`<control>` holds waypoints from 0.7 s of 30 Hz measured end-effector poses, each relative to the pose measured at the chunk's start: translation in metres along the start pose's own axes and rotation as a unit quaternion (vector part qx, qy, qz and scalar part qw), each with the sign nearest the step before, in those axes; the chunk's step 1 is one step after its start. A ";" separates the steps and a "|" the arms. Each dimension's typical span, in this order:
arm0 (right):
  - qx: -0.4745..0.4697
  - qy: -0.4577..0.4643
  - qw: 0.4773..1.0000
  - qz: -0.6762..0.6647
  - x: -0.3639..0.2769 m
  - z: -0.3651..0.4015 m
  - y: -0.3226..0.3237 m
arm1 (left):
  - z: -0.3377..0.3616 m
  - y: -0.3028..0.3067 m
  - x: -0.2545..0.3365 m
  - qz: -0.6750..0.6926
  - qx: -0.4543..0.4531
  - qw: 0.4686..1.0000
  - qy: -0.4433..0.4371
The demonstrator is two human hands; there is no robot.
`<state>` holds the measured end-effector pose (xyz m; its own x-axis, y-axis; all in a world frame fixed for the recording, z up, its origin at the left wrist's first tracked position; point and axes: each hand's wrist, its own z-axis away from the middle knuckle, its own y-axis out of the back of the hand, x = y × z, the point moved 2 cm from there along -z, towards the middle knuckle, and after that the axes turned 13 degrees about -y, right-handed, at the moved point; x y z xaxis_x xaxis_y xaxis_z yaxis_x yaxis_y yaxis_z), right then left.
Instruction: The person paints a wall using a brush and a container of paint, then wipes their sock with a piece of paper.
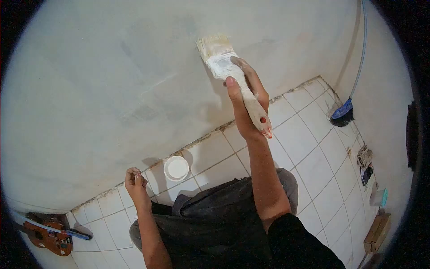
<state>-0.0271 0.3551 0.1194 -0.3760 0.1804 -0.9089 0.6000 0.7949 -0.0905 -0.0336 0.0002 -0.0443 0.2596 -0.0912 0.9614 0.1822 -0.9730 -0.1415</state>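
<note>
My right hand [245, 101] grips a wide paintbrush [228, 69] by its wooden handle, with the pale bristles pressed against the whitish wall [112, 80]. My left hand [135, 181] hangs low near the base of the wall, its fingers curled into a loose fist with nothing visible in it. A round white paint container [176, 168] stands on the tiled floor [313, 166] between my left hand and my knees, close to the wall.
A broom with blue bristles [342, 112] leans in the right corner. A small brown guitar-like instrument [47, 235] lies at the lower left. A cloth, a cup and a cardboard box [377, 231] sit along the right wall.
</note>
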 end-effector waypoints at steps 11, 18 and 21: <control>-0.034 -0.045 0.998 0.026 -0.028 -0.003 0.018 | 0.002 -0.002 0.002 0.001 -0.003 1.000 0.002; -0.061 -0.052 0.997 0.004 -0.013 -0.005 0.011 | 0.002 -0.003 0.004 -0.002 -0.008 1.000 0.003; -0.053 -0.059 0.997 0.019 -0.009 -0.009 0.018 | 0.003 -0.003 0.003 0.004 -0.022 1.000 0.004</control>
<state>-0.0189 0.3730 0.1294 -0.2646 0.1475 -0.9530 0.5329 0.8460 -0.0170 -0.0304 0.0032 -0.0416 0.2529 -0.1005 0.9623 0.1386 -0.9806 -0.1389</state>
